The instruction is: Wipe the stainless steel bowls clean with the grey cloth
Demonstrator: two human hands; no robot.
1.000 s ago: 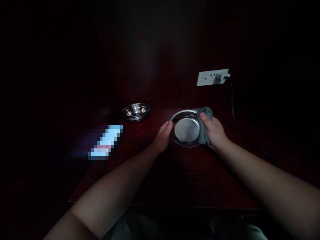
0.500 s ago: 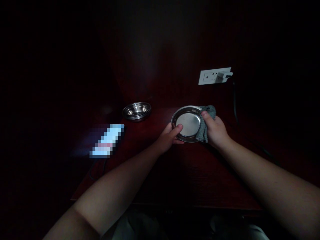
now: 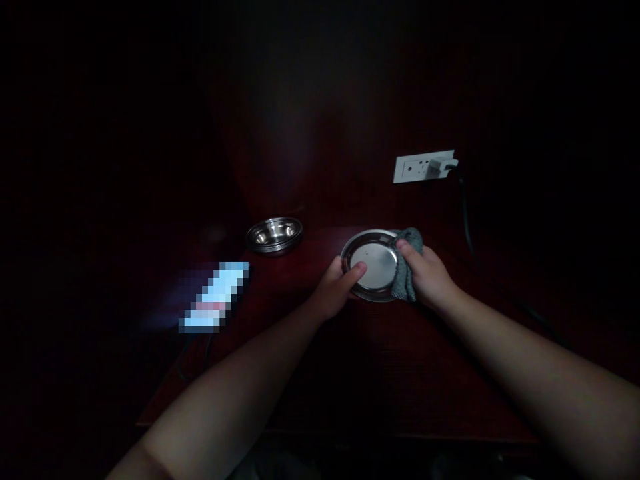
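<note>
Forearms (image 3: 240, 380) angled inward; left fingers (image 3: 357, 270) clamped on dish (image 3: 381, 267), right fingers (image 3: 404, 247) clamped on cloth (image 3: 403, 281).

The dish (image 3: 383, 270) is round, shallow, shiny metal, with a wide rim and a flat base bearing small dark marks. It is held between the left hand (image 3: 333, 290) and right hand (image 3: 429, 272) over the tabletop (image 3: 380, 373), its hollow facing the viewer. The cloth (image 3: 407, 280), grey-green and textured, is bunched around its right rim.
</note>
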